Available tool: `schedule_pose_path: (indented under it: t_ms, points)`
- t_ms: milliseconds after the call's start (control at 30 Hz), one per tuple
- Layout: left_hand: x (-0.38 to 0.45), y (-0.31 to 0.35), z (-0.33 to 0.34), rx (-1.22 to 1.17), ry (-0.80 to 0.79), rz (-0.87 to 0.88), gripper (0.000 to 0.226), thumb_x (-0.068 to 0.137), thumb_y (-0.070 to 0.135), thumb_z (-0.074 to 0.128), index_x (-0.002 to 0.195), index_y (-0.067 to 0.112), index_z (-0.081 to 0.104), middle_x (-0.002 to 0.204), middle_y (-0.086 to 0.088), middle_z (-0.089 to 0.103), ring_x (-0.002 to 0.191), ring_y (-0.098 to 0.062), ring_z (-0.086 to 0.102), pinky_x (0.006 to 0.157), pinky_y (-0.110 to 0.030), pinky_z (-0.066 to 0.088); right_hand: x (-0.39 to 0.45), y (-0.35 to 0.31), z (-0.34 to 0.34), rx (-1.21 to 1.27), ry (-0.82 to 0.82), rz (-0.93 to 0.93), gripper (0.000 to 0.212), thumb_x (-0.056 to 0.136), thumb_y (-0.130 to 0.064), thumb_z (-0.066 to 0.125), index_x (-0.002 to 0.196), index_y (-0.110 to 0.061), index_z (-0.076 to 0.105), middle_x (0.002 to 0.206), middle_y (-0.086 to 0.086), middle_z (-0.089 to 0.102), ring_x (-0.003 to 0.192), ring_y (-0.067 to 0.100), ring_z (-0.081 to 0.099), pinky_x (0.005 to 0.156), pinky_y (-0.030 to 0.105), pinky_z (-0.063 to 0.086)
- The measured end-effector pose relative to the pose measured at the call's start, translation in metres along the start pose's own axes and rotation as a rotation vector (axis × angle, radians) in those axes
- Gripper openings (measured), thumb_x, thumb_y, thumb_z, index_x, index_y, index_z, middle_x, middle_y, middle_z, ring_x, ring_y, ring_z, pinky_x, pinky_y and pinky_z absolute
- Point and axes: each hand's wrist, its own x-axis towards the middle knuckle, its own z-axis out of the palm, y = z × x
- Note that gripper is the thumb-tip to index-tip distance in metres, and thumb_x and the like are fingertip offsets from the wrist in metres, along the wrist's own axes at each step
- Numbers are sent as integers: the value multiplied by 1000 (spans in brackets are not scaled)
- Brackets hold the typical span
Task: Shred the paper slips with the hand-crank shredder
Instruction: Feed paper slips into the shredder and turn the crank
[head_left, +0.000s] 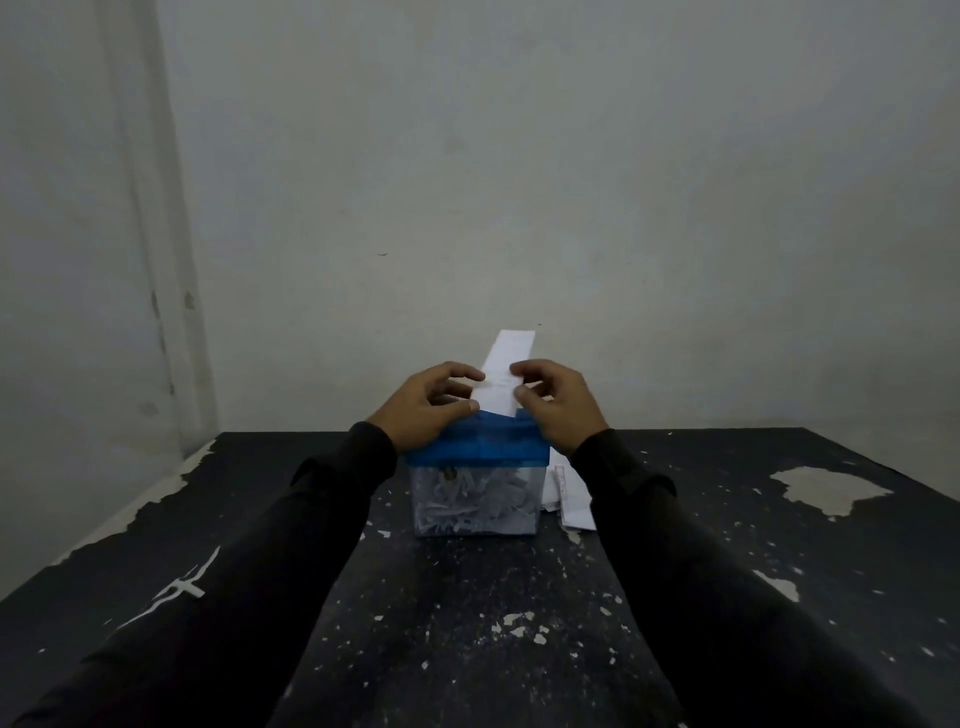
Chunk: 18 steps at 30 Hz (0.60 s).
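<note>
Two hands on one paper slip (506, 371), both right above the shredder (478, 483). Left hand (434, 410) sits over the shredder's left top corner, fingers curled, thumb and fingertips pinching the slip's left edge. Right hand (558, 400) sits over the shredder's right top corner, fingers curled too, pinching the slip's right edge. Slip stands near upright, leaning slightly away from the camera, lower end at the shredder's blue top (480, 447). Can't tell if it's already in the slot; hands cover that part. Upper end of the slip pokes clear above both hands.

Shredder: blue lid section on a clear bin (475, 506). Bin holds a pile of white shreds (472, 501), filling most of what shows through the front wall. Crank not visible from this view.

Shredder stands on a black table (467, 623), roughly centred, toward the far edge. Table paint is chipped all over; biggest bare patch (826, 488) is well to the right of the shredder. Loose paper slips (571, 496) lie flat on the table just beside the shredder's right wall, partly behind the right sleeve (691, 561). A few thin white shred strips (176, 590) lie well to the left of the shredder, beside the left sleeve (270, 571). Both sleeves are dark. Pale wall (519, 182) behind the shredder.
</note>
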Motion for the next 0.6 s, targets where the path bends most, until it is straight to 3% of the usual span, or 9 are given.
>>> schedule_pose_path:
  t_ms: [133,267,333,433,500,600]
  points:
    - [1,-3,-3,-29,108,21,29,92,0,69,102,27,73,112,-1,73,106,-11,67,86,-10,50,8,-10,16,-52,-90,-40,26,92,-3,66,118,-9,69,108,2,67,86,11,61,73,7,46]
    - [3,-11,-5,-78,238,-42,26,91,-1,71,94,25,75,102,2,75,101,-17,70,91,-24,56,4,-10,9,-67,-12,-29,30,92,-12,69,122,-12,66,105,0,71,89,-2,62,79,14,46]
    - [2,-15,-7,-120,284,-52,23,89,0,74,92,22,75,98,-1,75,99,-21,71,86,-24,57,-3,-1,0,-168,66,10,33,92,-24,71,123,-15,66,108,-4,69,91,-1,59,86,22,46]
    - [-4,-18,-7,-171,325,-116,22,89,5,76,107,15,67,97,-8,75,94,-21,72,79,-28,61,-16,16,-11,-292,63,125,53,88,-52,70,128,-19,62,121,-4,62,107,11,54,93,31,47]
    - [-7,-16,-7,-204,314,-151,37,90,9,76,121,16,57,101,-6,74,95,-18,72,77,-30,62,-23,21,-15,-282,17,188,63,86,-59,70,133,-17,58,124,-3,57,106,10,52,89,28,44]
    - [-8,-16,-6,-199,301,-133,46,90,7,76,127,23,54,98,0,72,94,-13,71,71,-20,59,-29,27,-16,-231,-16,219,74,83,-65,68,135,-12,57,126,2,59,110,14,56,89,28,47]
